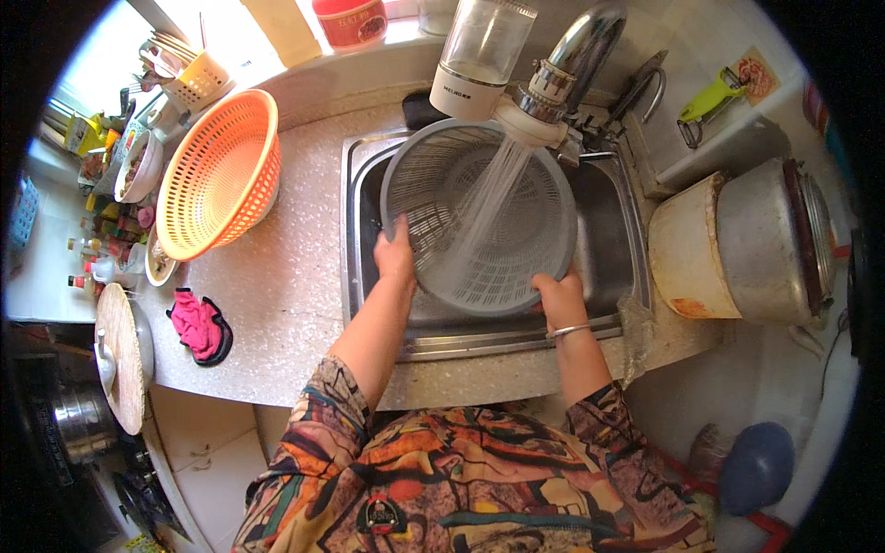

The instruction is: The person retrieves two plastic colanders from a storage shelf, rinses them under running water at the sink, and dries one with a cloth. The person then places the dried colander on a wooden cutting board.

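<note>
Both of my hands hold a grey plastic colander (515, 221) over a stainless steel sink (608, 228). My left hand (396, 257) grips its rim at the left, thumb up on the inner side. At the lower right, my right hand (561, 297) clasps the rim, with a bangle on that wrist. Water (484, 200) sprays from the white head of a chrome faucet (546, 93) into the colander. The opening faces up and is tilted, and I see only slotted mesh and water inside. The fingers beneath the rim are hidden.
An orange plastic basket (221, 173) leans on the counter at the left, above a pink cloth (200, 328). Large metal pots (760, 242) stand right of the sink. A green peeler (712, 97) hangs behind them. Bowls and bottles crowd the far left.
</note>
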A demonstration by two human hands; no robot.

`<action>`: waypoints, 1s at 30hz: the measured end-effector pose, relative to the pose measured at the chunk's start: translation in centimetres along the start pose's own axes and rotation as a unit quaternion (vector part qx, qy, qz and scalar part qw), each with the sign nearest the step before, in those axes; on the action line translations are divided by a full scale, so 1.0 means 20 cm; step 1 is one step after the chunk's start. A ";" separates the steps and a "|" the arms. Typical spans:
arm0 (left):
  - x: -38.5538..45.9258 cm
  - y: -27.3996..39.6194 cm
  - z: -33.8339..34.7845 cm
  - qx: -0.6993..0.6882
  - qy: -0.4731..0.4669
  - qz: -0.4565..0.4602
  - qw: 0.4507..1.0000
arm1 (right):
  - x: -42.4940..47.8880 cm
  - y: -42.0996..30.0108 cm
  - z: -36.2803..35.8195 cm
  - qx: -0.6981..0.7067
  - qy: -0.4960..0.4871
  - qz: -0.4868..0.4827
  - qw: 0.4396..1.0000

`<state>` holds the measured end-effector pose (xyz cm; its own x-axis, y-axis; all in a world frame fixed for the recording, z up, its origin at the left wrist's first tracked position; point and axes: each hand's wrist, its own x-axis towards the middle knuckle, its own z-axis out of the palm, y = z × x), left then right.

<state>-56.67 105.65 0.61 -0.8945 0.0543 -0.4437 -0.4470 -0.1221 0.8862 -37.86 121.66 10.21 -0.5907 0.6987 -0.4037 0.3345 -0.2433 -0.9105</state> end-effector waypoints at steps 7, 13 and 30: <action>-0.52 0.07 0.04 -0.086 -0.148 -0.197 0.965 | 0.11 0.24 0.08 0.283 0.002 0.185 0.941; -0.43 0.56 -0.16 0.243 -0.175 0.000 0.954 | 0.30 0.24 0.08 0.156 0.060 0.171 0.971; -0.61 0.24 -0.15 -0.025 -0.132 -0.037 0.990 | 0.10 0.34 0.53 0.486 -0.043 0.316 0.814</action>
<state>-47.82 101.37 9.88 -0.8330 0.3204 -0.4510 -0.5161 -0.1566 0.8421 -44.56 114.30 2.22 -0.5897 0.1884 -0.7853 -0.1227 -0.9820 -0.1435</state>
